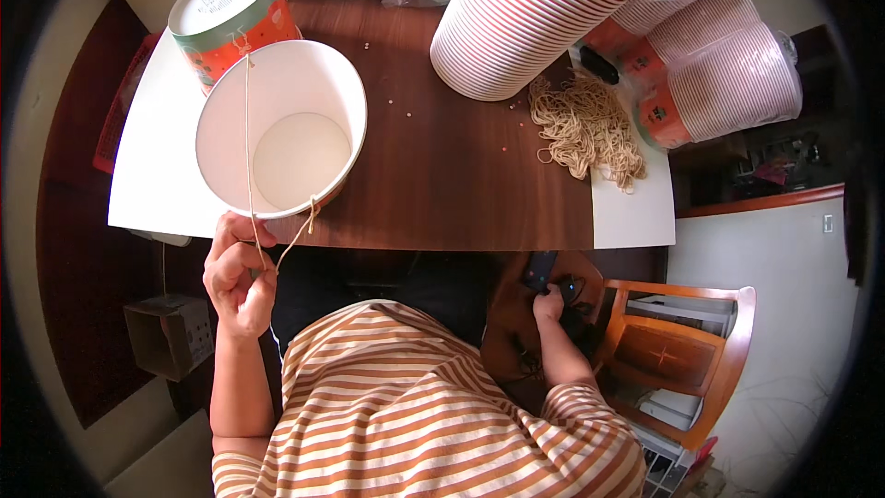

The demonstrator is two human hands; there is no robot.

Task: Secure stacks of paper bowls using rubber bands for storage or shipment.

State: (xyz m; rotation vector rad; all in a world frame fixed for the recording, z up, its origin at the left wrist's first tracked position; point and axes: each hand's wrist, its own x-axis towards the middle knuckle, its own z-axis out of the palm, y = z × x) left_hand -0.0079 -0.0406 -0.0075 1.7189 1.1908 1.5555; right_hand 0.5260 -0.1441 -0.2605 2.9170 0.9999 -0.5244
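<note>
A white-lined paper bucket (301, 161) stands at the near left of the table, its mouth tipped toward me. A thin beige cord (248, 129) crosses its mouth and is knotted at the rim's far and near sides. My left hand (238, 277) is closed at the near rim, with the cord looped over its curled fingers and pulled toward me. Low at the right, beside a brown stool, my right hand (548, 302) is closed on a dark phone-like device (539, 269). Its exact kind is hard to make out.
An upturned orange bucket (226, 14) stands behind the near one. A tall stack of nested buckets (525, 23) leans at the back; wrapped stacks (733, 83) lie at the right. A tangled pile of cords (590, 124) is near the table's right edge. A wooden chair (673, 350) stands right.
</note>
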